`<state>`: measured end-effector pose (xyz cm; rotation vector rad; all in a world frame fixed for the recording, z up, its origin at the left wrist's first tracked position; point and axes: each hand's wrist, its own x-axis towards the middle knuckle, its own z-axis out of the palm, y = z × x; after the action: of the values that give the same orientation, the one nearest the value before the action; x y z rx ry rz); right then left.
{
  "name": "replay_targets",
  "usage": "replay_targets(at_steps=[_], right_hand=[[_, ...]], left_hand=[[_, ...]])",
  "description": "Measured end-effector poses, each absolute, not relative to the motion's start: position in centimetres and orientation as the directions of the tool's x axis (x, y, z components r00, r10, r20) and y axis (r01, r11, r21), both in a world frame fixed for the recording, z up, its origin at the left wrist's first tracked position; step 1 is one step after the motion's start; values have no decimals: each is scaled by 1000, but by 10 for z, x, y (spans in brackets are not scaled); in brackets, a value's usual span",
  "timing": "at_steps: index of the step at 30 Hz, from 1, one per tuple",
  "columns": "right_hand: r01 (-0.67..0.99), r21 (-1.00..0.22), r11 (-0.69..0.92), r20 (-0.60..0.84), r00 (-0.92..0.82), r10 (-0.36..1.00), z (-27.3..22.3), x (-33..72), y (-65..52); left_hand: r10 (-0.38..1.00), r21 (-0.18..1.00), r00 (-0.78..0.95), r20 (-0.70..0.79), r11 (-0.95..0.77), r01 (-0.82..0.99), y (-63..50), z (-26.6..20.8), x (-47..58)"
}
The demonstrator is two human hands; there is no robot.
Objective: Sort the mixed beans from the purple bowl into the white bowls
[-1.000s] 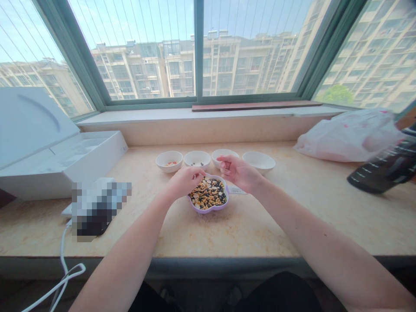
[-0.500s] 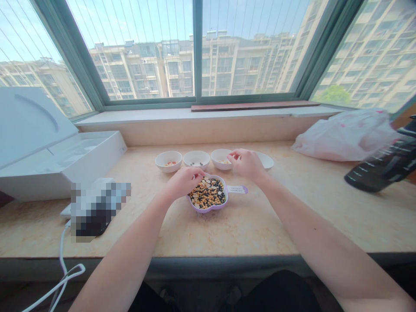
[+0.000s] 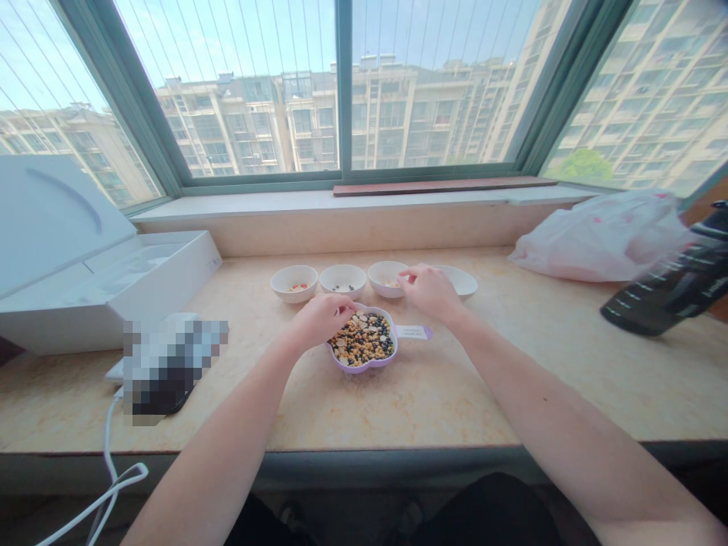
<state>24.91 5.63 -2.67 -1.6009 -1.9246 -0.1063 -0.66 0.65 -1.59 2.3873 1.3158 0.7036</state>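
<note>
At the middle of the counter [image 3: 353, 417]: one purple-rimmed dish [image 3: 365, 368] of mixed beans [image 3: 364, 343]; left hand [image 3: 324, 317] over its far-left rim, fingers curled, whether gripping I cannot tell. Farther: four white bowls [image 3: 293, 274] in a row. Right hand [image 3: 431, 289]: over the right rim of the third bowl [image 3: 380, 273], fingertips bunched, anything pinched hidden. Likely hazards: loose pinch, dropped piece; stray knuckle, jostled fourth bowl [image 3: 465, 283].

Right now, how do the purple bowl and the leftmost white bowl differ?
The purple bowl has a lobed rim and a handle; the leftmost white bowl is round, with no handle in view.
The purple bowl is well filled with black, yellow and pale pieces; the white bowl holds a few red and pale ones.
Both stand on the counter.
</note>
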Motion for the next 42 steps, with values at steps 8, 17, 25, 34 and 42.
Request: replay_targets(at_steps=[8,17,25,34,42], right_hand=[[792,-404,458,552,-188,813,-20,225,37],[763,-413,497,505,-263,822,-20,210,24],[733,-438,521,486,-295,823,-23,208,25],[722,-470,507,450,-298,842,-19,206,21],[700,-479,530,446,-326,834,-17,206,18]], left_hand=[[781,346,567,262,-624,700,13,-23,-6],[747,284,628,219,-664,691,14,-25,-2],[754,275,634,173,-655,703,15,-29,1],[785,393,582,212,-613,685,10,-26,1],[884,832,293,364,-450,325,6,-13,3]])
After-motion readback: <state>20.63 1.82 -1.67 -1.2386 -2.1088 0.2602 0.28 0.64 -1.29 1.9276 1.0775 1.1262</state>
